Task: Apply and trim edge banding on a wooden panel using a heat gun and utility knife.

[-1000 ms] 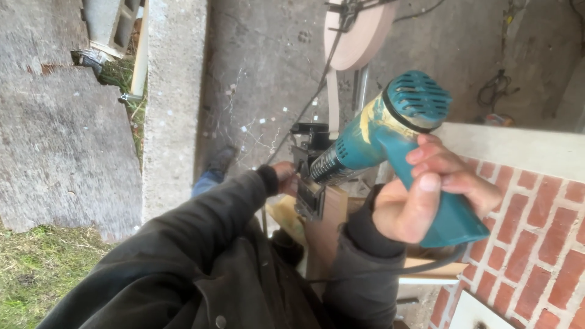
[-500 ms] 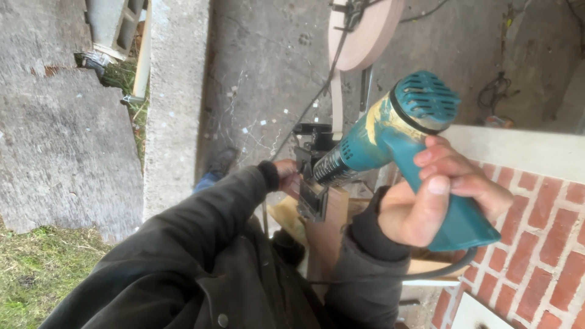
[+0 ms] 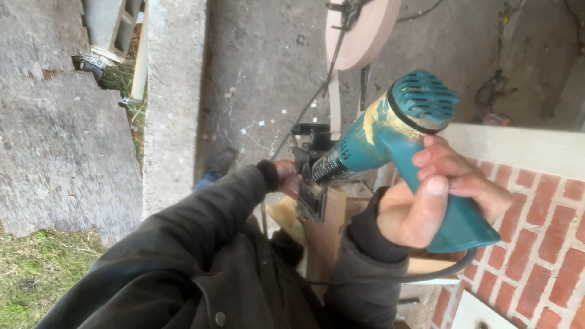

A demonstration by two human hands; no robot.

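Observation:
My right hand (image 3: 436, 195) grips the handle of a teal heat gun (image 3: 390, 131), whose nozzle points down and left at a small black applicator (image 3: 312, 176). My left hand (image 3: 286, 176) is mostly hidden behind its dark sleeve and rests against that black applicator, on the edge of a wooden board (image 3: 326, 234). A strip of pale edge banding (image 3: 334, 100) runs down from a large roll (image 3: 359, 30) into the applicator. I cannot tell whether my left hand's fingers close on it.
A red brick wall (image 3: 536, 244) with a pale ledge stands at the right. Concrete floor (image 3: 268, 73) lies below, with a raised concrete curb (image 3: 173, 91), a slab at the left and grass (image 3: 36, 280) at the lower left. The heat gun's cord (image 3: 390, 277) loops under my right wrist.
The heat gun and my right hand have drifted slightly right and up. My left hand stays on the applicator.

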